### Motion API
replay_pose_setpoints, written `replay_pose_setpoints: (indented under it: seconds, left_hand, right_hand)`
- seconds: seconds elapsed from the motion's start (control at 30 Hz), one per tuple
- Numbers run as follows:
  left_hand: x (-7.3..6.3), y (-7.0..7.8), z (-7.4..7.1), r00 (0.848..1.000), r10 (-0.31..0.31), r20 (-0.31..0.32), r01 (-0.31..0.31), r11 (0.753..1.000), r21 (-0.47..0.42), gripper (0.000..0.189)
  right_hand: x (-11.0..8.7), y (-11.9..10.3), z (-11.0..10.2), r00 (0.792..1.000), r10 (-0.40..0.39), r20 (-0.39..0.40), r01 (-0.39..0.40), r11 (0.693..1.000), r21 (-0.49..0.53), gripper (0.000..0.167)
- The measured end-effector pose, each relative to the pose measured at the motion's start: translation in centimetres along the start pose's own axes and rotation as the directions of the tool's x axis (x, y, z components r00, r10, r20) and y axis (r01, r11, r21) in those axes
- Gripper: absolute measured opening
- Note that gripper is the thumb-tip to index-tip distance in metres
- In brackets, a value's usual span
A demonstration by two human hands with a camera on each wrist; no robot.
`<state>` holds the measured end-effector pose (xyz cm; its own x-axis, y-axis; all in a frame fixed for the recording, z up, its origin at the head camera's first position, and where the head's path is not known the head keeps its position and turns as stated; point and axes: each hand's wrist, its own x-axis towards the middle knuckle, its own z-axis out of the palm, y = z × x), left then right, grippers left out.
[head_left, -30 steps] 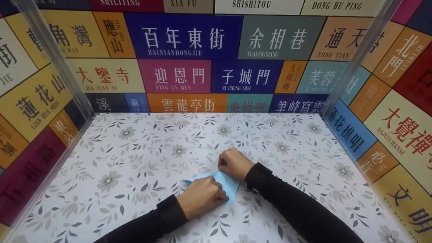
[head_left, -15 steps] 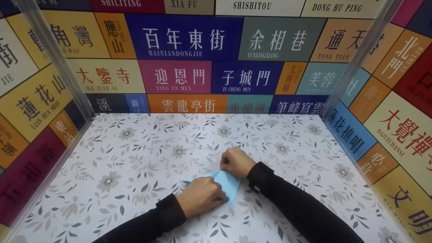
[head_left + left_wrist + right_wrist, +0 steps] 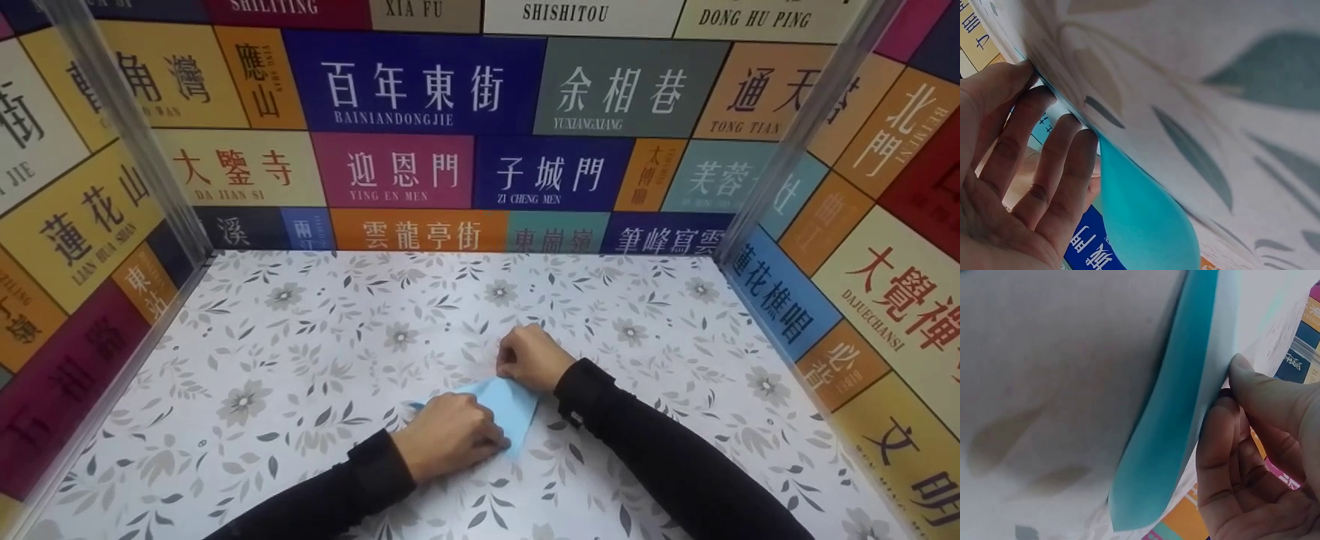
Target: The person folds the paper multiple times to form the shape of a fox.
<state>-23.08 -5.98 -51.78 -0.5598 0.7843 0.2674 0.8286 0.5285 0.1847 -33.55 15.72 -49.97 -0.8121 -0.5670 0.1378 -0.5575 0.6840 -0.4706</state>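
Observation:
A light blue sheet of paper [image 3: 512,409] lies folded over on the floral tabletop, its near edge bulging in a soft curve. My left hand [image 3: 452,435] covers its left part. In the left wrist view the thumb and fingertips [image 3: 1088,138] of that hand press the paper [image 3: 1145,208] against the table. At the paper's far corner is my right hand [image 3: 534,358]. Its thumb [image 3: 1241,365] and bent forefinger meet at the edge of the paper [image 3: 1171,422] in the right wrist view and pinch it. Both hands hide parts of the sheet.
A white table surface [image 3: 337,322] with grey flowers and leaves spreads around the hands. Colourful panels with Chinese place names [image 3: 412,82] wall it at the back and both sides. Clear strips [image 3: 799,135] run up the corners.
My right hand has shifted slightly to the right along the paper's far edge, and more of the blue sheet shows between the hands. My left hand has stayed in place.

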Motion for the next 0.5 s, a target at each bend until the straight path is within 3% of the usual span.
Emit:
replay_pose_setpoints:
  seconds: [0.5]
  left_hand:
    - [0.06, -0.02, 0.12, 0.999, -0.037, -0.022, 0.037, 0.999, -0.009, 0.012]
  right_hand:
    - [-0.34, 0.88, -0.36, 1.0, -0.006, -0.031, 0.005, 1.0, -0.031, 0.014]
